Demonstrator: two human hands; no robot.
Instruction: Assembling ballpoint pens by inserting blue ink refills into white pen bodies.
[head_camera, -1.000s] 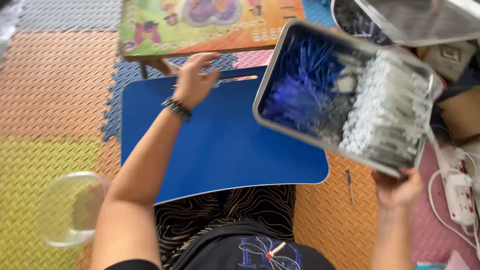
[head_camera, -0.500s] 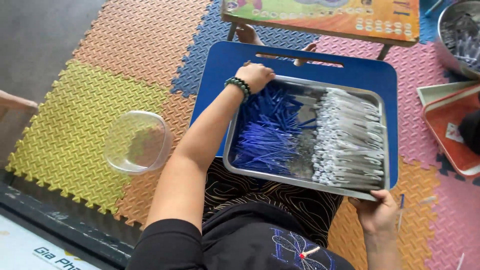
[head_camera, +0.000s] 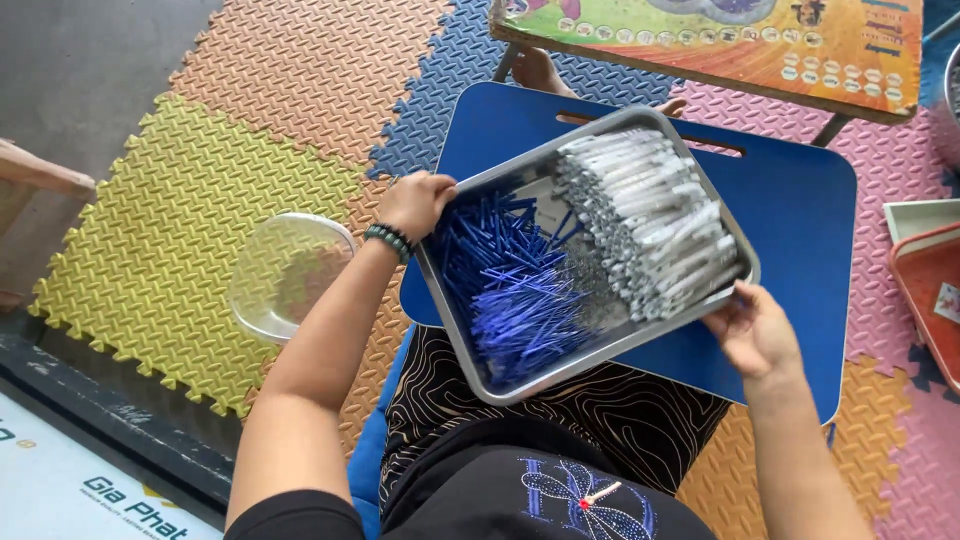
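Steel, the tray (head_camera: 462, 310) sits slanted across the blue lap table (head_camera: 790, 210) at the frame's centre, blue sticks heaped in its lower-left half, grey tubes stacked upper right. The left hand (head_camera: 415, 203) curls closed over the tray's left corner; the right hand (head_camera: 752, 328) pinches its right edge. A clear plastic bowl (head_camera: 285, 275) lies on the foam mat, left.

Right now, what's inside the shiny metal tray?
The metal tray holds a heap of thin blue sticks and a stack of grey-white tubes. The tray bottom beneath them is mostly covered.
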